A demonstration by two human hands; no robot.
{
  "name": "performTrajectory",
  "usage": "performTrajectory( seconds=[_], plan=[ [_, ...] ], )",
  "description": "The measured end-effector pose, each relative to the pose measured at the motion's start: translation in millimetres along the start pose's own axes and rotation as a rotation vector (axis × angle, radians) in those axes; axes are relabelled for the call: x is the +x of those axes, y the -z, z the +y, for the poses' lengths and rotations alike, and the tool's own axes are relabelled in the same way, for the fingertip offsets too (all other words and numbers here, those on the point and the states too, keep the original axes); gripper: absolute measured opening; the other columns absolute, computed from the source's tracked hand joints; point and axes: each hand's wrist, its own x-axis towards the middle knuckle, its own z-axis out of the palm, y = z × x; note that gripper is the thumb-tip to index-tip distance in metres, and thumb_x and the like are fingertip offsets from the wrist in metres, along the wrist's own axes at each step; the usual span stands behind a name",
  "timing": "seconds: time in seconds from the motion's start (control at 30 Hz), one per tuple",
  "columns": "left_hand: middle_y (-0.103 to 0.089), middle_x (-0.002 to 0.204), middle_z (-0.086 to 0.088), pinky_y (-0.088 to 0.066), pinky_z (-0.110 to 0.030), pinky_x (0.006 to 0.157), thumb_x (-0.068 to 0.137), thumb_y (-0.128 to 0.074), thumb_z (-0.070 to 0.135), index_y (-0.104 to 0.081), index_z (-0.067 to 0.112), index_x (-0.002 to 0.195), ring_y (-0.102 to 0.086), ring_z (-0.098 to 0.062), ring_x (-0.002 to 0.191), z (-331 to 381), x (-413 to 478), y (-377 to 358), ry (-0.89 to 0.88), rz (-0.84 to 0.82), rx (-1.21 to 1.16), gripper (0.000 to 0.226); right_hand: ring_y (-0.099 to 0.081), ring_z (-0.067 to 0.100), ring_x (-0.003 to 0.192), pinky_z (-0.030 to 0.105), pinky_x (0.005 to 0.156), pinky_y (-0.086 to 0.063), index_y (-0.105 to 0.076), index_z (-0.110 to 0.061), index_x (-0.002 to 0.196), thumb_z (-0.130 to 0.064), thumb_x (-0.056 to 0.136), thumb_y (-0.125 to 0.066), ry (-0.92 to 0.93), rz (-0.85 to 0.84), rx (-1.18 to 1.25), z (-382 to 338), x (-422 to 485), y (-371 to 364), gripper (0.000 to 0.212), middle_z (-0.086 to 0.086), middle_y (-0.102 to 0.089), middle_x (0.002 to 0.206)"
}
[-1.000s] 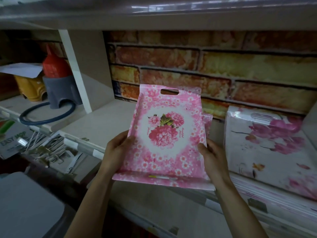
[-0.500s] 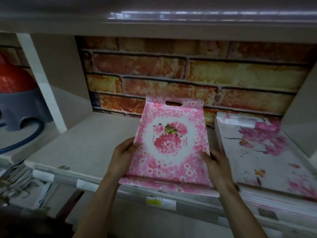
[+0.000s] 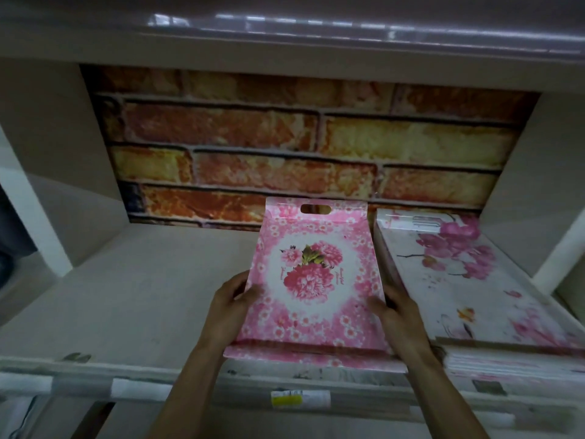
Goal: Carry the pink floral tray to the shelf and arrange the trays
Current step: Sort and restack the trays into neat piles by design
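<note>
Forward into the shelf [image 3: 142, 296] compartment is where the one pink floral tray [image 3: 313, 280] has gone since the earlier frames, and its handle-slot end now reaches close to the brick-pattern back panel [image 3: 285, 137]. Two hands hold it, one on each long side. The left hand [image 3: 228, 308] clasps the left rim, thumb lying on the printed face and fingers tucked beneath. The right hand [image 3: 402, 315] grips the right rim the same way, thumb on top. The tray lies between the hands, tilted slightly with its far end away from them, its near edge over the shelf's front lip. Just outside the right hand sits one stack of white floral trays [image 3: 474, 280], its layered edges too blurred to count. Below the wrists, one yellow-and-white label [image 3: 299, 399] is stuck on the shelf's front edge.
</note>
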Motion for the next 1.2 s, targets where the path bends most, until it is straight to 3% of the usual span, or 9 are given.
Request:
performTrajectory(
  seconds=[0.13, 0.23, 0.33, 0.5, 0.63, 0.7, 0.77, 1.0, 1.2],
  plan=[
    [-0.073, 0.086, 0.027, -0.055, -0.011, 0.065, 0.097, -0.059, 0.01, -0.067, 0.036, 0.103, -0.07, 0.006, 0.079, -8, 3, 1, 0.013, -0.03, -0.006, 0.027, -0.062, 0.008, 0.102, 0.024, 0.091, -0.046, -0.067, -0.019, 0.119, -0.008, 0.092, -0.06, 0.002, -0.015, -0.019, 11, 4, 0, 0.03, -0.009, -0.069, 0.11],
    [-0.071, 0.086, 0.033, -0.054, -0.01, 0.065, 0.096, -0.059, 0.01, -0.067, 0.039, 0.101, -0.07, 0.006, 0.08, -13, 6, 0, 0.013, -0.04, 0.007, 0.03, -0.061, -0.004, 0.098, 0.001, 0.076, -0.043, -0.067, -0.027, 0.112, -0.007, 0.092, -0.061, 0.018, -0.032, -0.045, 15, 7, 0, 0.029, -0.016, -0.068, 0.105],
    [-0.069, 0.086, 0.037, -0.053, -0.008, 0.066, 0.096, -0.06, 0.011, -0.066, 0.04, 0.102, -0.068, 0.01, 0.082, -15, 7, -1, 0.0, -0.039, 0.022, 0.03, -0.053, -0.017, 0.09, -0.006, 0.068, -0.038, -0.064, -0.028, 0.112, -0.004, 0.092, -0.061, 0.013, -0.025, -0.038, 18, 9, -1, 0.032, -0.02, -0.065, 0.104],
    [-0.07, 0.1, 0.027, -0.05, -0.003, 0.067, 0.097, -0.061, 0.019, -0.066, 0.039, 0.117, -0.067, 0.01, 0.083, -20, 8, 0, -0.002, -0.022, 0.057, 0.029, -0.054, -0.015, 0.091, -0.005, 0.071, -0.041, -0.066, -0.019, 0.118, -0.002, 0.091, -0.062, 0.011, -0.011, -0.023, 25, 11, -3, 0.032, -0.01, -0.067, 0.108],
    [-0.069, 0.113, 0.02, -0.045, 0.002, 0.069, 0.097, -0.06, 0.023, -0.065, 0.037, 0.127, -0.064, 0.007, 0.088, -24, 9, 1, -0.012, -0.015, 0.111, 0.033, -0.064, 0.002, 0.096, 0.012, 0.081, -0.048, -0.068, -0.018, 0.116, -0.001, 0.089, -0.063, -0.009, -0.014, 0.008, 28, 12, -3, 0.032, -0.005, -0.071, 0.107],
    [-0.068, 0.113, 0.02, -0.044, 0.002, 0.07, 0.097, -0.059, 0.025, -0.064, 0.039, 0.127, -0.063, 0.008, 0.088, -24, 10, 1, -0.005, -0.017, 0.143, 0.033, -0.065, -0.004, 0.094, 0.005, 0.074, -0.046, -0.068, -0.018, 0.114, 0.003, 0.089, -0.062, 0.001, -0.014, 0.016, 28, 12, -4, 0.033, -0.008, -0.071, 0.104],
    [-0.068, 0.111, 0.021, -0.046, -0.003, 0.077, 0.098, -0.059, 0.026, -0.063, 0.04, 0.127, -0.063, 0.006, 0.088, -26, 11, 1, -0.001, -0.013, 0.17, 0.033, -0.062, -0.017, 0.087, -0.002, 0.068, -0.044, -0.067, -0.019, 0.109, 0.006, 0.088, -0.061, 0.014, -0.017, 0.02, 28, 13, -5, 0.033, -0.016, -0.068, 0.098],
    [-0.069, 0.115, 0.018, -0.051, -0.03, 0.1, 0.097, -0.06, 0.022, -0.064, 0.033, 0.129, -0.067, -0.007, 0.103, -34, 12, 2, -0.001, -0.006, 0.147, 0.034, -0.065, -0.013, 0.086, 0.003, 0.07, -0.048, -0.068, -0.018, 0.109, 0.008, 0.088, -0.06, -0.003, -0.023, 0.064, 37, 14, -6, 0.034, -0.018, -0.069, 0.097],
    [-0.068, 0.112, 0.024, -0.048, -0.033, 0.104, 0.098, -0.059, 0.02, -0.064, 0.034, 0.129, -0.065, -0.007, 0.107, -38, 14, 2, -0.022, 0.007, 0.179, 0.035, -0.062, -0.018, 0.09, 0.001, 0.071, -0.046, -0.063, -0.02, 0.115, 0.011, 0.089, -0.058, 0.038, -0.031, 0.105, 37, 12, -7, 0.041, -0.018, -0.067, 0.1]
  ],
)
